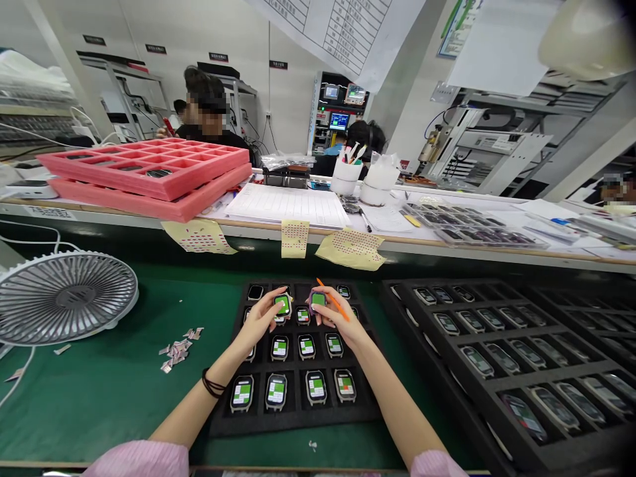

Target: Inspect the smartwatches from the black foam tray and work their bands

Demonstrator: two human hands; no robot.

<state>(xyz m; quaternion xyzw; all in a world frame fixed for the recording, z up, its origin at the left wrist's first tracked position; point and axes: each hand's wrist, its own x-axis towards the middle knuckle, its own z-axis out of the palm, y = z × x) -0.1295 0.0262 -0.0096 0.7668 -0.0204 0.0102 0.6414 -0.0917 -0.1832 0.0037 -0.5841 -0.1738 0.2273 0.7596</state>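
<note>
My left hand (262, 318) is closed around a smartwatch (282, 305) with a lit green screen, its thumb lying on the glass. A second smartwatch (318, 300), also green on its screen, is gripped in my right hand (338, 313). An orange pen-like stick (332, 298) is tucked in the right hand too, slanting across the fingers. Both hands hover over the far rows of a black foam tray (293, 361). In its compartments lie several strapless watches with green and white screens, such as the watch (316, 387) in the front row.
Stacked black trays of watches (477, 361) stand on the right. At left are a grey fan (69, 298) and scraps of film (176, 350) on the green mat (149, 397). Red foam trays (183, 189) and papers (288, 205) occupy the shelf ahead. Other people sit beyond.
</note>
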